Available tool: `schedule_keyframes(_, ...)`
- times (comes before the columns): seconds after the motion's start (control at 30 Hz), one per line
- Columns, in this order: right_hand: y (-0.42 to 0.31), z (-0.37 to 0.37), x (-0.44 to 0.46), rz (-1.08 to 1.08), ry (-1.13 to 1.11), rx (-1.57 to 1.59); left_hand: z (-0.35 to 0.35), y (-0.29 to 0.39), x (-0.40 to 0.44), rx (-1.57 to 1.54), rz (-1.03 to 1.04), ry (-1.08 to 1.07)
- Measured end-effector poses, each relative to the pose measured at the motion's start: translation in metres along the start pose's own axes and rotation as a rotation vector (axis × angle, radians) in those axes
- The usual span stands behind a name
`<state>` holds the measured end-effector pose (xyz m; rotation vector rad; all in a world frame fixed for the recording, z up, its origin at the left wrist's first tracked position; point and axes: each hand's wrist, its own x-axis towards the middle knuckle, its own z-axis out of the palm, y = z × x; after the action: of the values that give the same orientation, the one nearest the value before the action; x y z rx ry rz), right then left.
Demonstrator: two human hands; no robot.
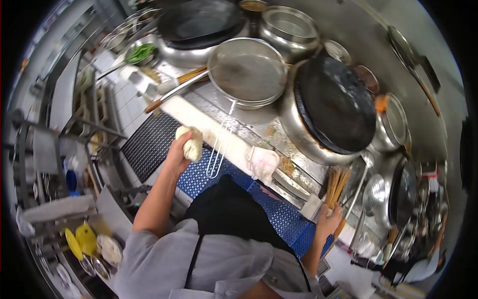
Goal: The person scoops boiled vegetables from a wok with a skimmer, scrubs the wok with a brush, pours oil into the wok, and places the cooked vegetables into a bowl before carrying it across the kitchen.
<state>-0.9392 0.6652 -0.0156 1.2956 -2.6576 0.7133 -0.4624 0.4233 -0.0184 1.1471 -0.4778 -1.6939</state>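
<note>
My left hand [178, 152] is closed around a bunched cream cloth [192, 145], held out over the floor mats near the counter's front edge. Lower right, the fingers of my right hand [328, 219] are wrapped around the base of a bamboo wok brush [338, 185], its bristles pointing up toward the stove. Between my hands, a crumpled pale cloth [264, 162] lies on the white front ledge [219, 130]. A large round strainer [247, 71] sits ahead, its wire handle sticking out over the ledge.
A black wok [338, 104] rests on a steel burner ring at right, another wok [199, 22] at the back left. Lidded steel pots [290, 30] stand behind. Green vegetables [141, 53] fill a bowl at left. Blue mats [199, 174] cover the floor; shelves line the left.
</note>
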Motion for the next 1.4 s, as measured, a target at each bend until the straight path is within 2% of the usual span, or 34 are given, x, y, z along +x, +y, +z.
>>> schedule_keyframes(0.07,-0.03,0.003,0.001,0.105,-0.166,0.495,0.007,0.012,-0.01,-0.055,0.011,0.051)
schedule_keyframes(0.17,-0.105,0.011,-0.013,0.215,-0.843,1.109,0.009,0.039,-0.009,-0.131,0.115,-0.026)
schedule_keyframes(0.2,-0.13,0.022,-0.02,0.216,-1.064,1.177,0.008,0.049,-0.002,-0.137,0.149,-0.028)
schedule_keyframes(0.27,-0.175,0.05,-0.029,0.157,-1.365,1.104,-0.009,0.064,0.027,-0.01,0.281,0.049)
schedule_keyframes(0.3,-0.196,0.066,-0.034,0.14,-1.431,1.088,-0.015,0.074,0.042,0.071,0.374,0.08)
schedule_keyframes(0.37,-0.232,0.102,-0.041,0.363,-1.449,1.108,-0.037,0.097,0.081,0.264,0.506,0.333)
schedule_keyframes(0.4,-0.241,0.116,-0.043,0.478,-1.484,1.253,-0.032,0.115,0.078,0.44,0.574,0.462)
schedule_keyframes(0.47,-0.263,0.142,-0.041,0.713,-1.521,1.552,-0.044,0.144,0.094,0.629,0.669,0.506)
schedule_keyframes(0.57,-0.302,0.128,-0.031,0.704,-1.505,1.687,-0.079,0.18,0.136,0.928,0.825,0.664)
schedule_keyframes(0.63,-0.326,0.11,-0.031,0.682,-1.334,1.678,-0.108,0.201,0.177,1.133,0.937,0.776)
schedule_keyframes(0.67,-0.338,0.095,-0.028,0.665,-1.274,1.662,-0.125,0.21,0.199,1.149,0.912,0.774)
schedule_keyframes(0.7,-0.346,0.081,-0.028,0.662,-1.214,1.639,-0.143,0.215,0.221,1.229,0.977,0.759)
schedule_keyframes(0.77,-0.366,0.055,-0.022,0.631,-1.14,1.606,-0.173,0.22,0.249,1.482,0.901,0.702)
schedule_keyframes(0.8,-0.37,0.047,-0.022,0.635,-1.096,1.593,-0.188,0.222,0.262,1.586,0.678,0.626)
schedule_keyframes(0.9,-0.363,0.028,-0.023,0.686,-0.97,1.616,-0.223,0.228,0.287,1.575,0.519,0.418)
schedule_keyframes(0.93,-0.362,0.022,-0.024,0.705,-0.921,1.64,-0.24,0.229,0.292,1.577,0.7,0.458)
schedule_keyframes(0.97,-0.366,0.015,-0.026,0.689,-0.826,1.595,-0.251,0.236,0.28,1.279,0.884,0.447)
schedule_keyframes(1.0,-0.369,0.009,-0.026,0.657,-0.85,1.585,-0.27,0.232,0.272,0.957,0.875,0.676)
schedule_keyframes(1.07,-0.371,-0.005,-0.024,0.627,-0.799,1.583,-0.365,0.199,0.262,0.81,0.797,1.021)
schedule_keyframes(1.1,-0.375,-0.009,-0.021,0.631,-0.758,1.592,-0.475,0.152,0.297,0.645,0.569,1.03)
schedule_keyframes(1.13,-0.382,-0.016,-0.014,0.625,-0.73,1.602,-0.456,0.114,0.273,0.763,0.589,1.083)
schedule_keyframes(1.17,-0.383,-0.017,-0.006,0.618,-0.716,1.665,-0.422,0.09,0.262,1.016,0.509,1.077)
schedule_keyframes(1.2,-0.383,-0.016,0.005,0.563,-0.673,1.701,-0.393,0.066,0.261,1.337,0.365,0.887)
schedule_keyframes(1.23,-0.384,-0.016,0.014,0.512,-0.649,1.734,-0.397,0.027,0.288,1.759,0.268,0.517)
schedule_keyframes(1.27,-0.385,-0.015,0.025,0.498,-0.596,1.741,-0.314,0.028,0.261,1.42,0.142,0.328)
schedule_keyframes(1.3,-0.386,-0.015,0.038,0.476,-0.562,1.739,-0.337,-0.029,0.3,1.498,0.496,0.138)
schedule_keyframes(1.37,-0.393,-0.028,0.062,0.443,-0.458,1.705,-0.258,-0.016,0.282,1.691,0.442,-0.19)
schedule_keyframes(1.4,-0.395,-0.036,0.077,0.42,-0.412,1.636,-0.253,-0.032,0.298,1.581,0.523,-0.196)
